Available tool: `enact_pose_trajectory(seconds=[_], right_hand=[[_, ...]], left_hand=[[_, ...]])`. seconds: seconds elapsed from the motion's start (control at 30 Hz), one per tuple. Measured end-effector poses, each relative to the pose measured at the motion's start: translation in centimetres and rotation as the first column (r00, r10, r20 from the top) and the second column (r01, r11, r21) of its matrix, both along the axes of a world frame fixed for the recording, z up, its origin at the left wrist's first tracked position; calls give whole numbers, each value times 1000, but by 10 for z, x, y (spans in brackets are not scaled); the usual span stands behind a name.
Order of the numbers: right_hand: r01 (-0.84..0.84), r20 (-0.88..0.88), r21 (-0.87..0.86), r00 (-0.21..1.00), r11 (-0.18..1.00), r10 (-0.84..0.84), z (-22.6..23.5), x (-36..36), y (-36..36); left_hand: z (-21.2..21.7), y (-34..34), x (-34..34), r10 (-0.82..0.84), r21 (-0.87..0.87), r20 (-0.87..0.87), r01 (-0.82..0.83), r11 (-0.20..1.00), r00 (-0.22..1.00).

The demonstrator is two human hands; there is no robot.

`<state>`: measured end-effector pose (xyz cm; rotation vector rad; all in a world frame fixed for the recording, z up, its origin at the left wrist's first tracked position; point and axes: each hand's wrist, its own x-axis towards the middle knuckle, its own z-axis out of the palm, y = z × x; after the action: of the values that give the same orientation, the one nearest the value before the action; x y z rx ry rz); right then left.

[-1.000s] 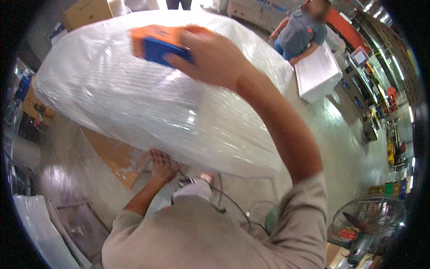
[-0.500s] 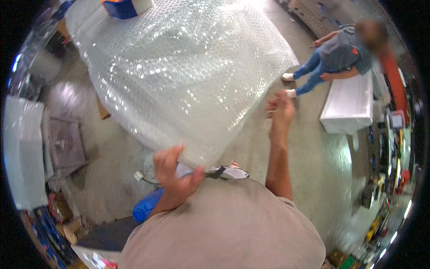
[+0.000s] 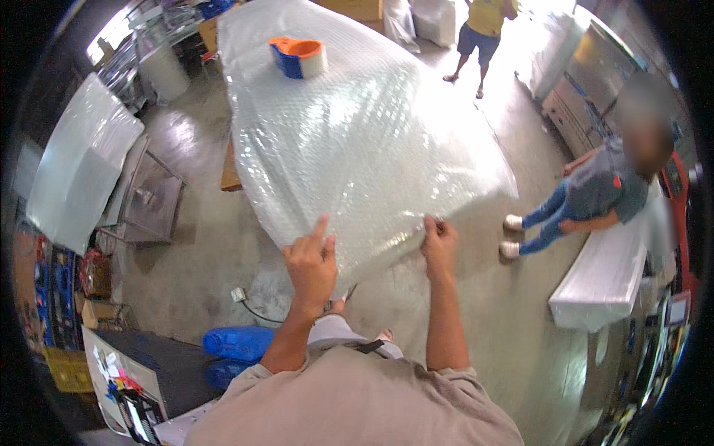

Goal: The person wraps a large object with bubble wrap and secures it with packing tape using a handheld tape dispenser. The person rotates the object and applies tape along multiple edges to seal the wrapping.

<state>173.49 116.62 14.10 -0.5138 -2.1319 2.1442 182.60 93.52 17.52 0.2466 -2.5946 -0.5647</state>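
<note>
Hands apparently grip bubble-wrapped panel under orange tape dispenser.

Strong daylight poured in from the top right, blowing out the concrete floor there and throwing white glare across the bubble-wrapped bundle. The left side stayed dimmer. Fisheye bending curved the edges into a black rim; focus was fairly sharp

We see 1 big bubble-wrapped slab as the work surface, 1 orange-and-blue tape dispenser lying on its far end; concrete floor underneath.
</note>
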Motion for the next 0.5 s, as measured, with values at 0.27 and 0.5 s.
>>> enact_pose_trajectory(seconds=[0.27, 0.5], right_hand=[[199, -774, 88, 630, 976, -59, 227, -143, -94], [158, -198, 979, 612, 127, 766, 227, -248, -285]], left_hand=[[-19, -13, 6, 10, -220, -164, -46, 974, 986], [-9, -28, 18, -231, -562, 181, 293, 774, 956]])
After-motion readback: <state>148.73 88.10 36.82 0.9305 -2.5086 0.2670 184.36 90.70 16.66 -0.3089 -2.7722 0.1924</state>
